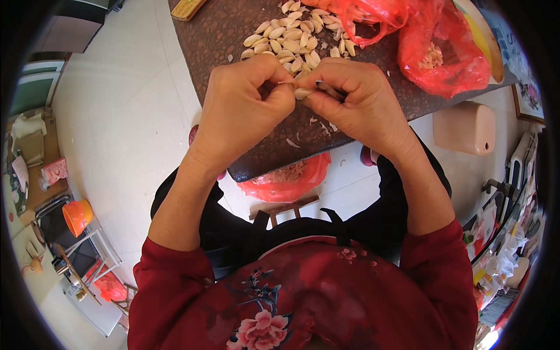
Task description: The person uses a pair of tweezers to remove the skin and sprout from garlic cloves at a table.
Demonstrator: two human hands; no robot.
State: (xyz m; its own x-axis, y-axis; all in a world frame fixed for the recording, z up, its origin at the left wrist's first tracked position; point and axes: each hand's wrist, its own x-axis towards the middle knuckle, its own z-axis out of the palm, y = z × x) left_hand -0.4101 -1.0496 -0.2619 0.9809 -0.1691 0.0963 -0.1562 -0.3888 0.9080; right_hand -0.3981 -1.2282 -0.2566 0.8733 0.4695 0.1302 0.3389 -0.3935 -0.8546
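Above the table point(262, 140), my left hand point(245, 105) and my right hand point(361, 98) meet fingertip to fingertip at a garlic clove point(302, 93). My left thumb and index finger pinch at the clove's end, where a scrap of skin seems to show. A small metal blade point(329, 89) is held in my right hand, its handle hidden by the fingers. Just beyond my hands lies a heap of unpeeled-looking garlic cloves point(291, 39). Bits of garlic skin point(292, 143) are scattered on the tabletop nearer me.
Red plastic bags point(450, 74) lie at the table's far right, one with pale pieces inside. Below the near edge sits a red-bag-lined container point(280, 188) holding skins. A beige bin point(463, 127) stands right; an orange bucket point(78, 216) is left. A yellow object point(187, 8) rests at the table's far-left edge.
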